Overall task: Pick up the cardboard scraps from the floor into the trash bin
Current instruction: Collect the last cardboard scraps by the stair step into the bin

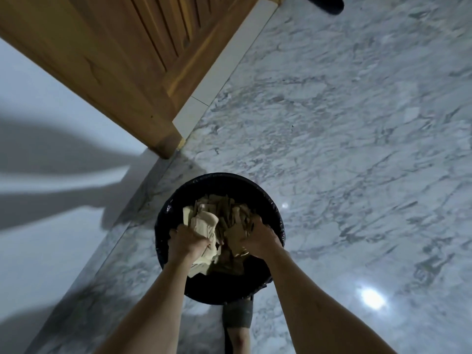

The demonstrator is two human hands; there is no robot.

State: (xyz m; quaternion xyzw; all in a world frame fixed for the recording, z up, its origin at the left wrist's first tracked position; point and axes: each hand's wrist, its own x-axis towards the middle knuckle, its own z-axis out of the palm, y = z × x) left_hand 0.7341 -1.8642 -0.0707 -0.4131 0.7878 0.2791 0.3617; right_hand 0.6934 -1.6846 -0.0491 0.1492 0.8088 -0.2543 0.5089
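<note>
A round black trash bin lined with a black bag stands on the marble floor, directly below me. It holds a heap of cardboard scraps, pale and brown. Both my hands are inside the bin's mouth. My left hand grips a bunch of pale scraps at the left of the heap. My right hand grips brown scraps at the right, its fingertips buried among them.
A wooden door in its frame stands at the upper left, beside a white wall. Grey-veined marble floor spreads to the right. A dark object lies at the top edge. My leg shows below the bin.
</note>
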